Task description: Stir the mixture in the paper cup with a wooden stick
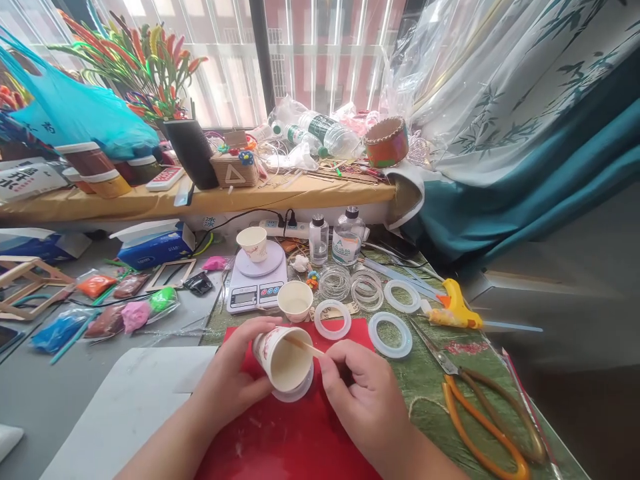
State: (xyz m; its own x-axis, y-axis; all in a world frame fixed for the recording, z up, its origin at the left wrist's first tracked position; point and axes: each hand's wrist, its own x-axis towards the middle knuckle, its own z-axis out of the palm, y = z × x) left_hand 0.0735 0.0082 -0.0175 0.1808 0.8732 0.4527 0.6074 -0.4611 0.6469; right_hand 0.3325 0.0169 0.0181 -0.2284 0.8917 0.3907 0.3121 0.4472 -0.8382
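Observation:
My left hand (239,373) is wrapped round a paper cup (269,355), which tilts with its mouth toward me. In a pinch, my right hand (363,393) holds a thin wooden stick (311,348) whose far end reaches inside the cup. Beneath the cup, a round translucent silicone mold (299,393) lies partly hidden on the red sheet (280,443). Just beyond are a second paper cup (295,301) and a ring mold (333,320). A third paper cup (252,245) stands on the white kitchen scale (257,283).
More ring molds (390,335) lie to the right, near a yellow glue gun (455,308) and orange-handled scissors (480,413). Two clear bottles (347,239) stand at the back by a power strip (273,227). Bags of colored clay (135,317) and white sheets (135,393) are on the left.

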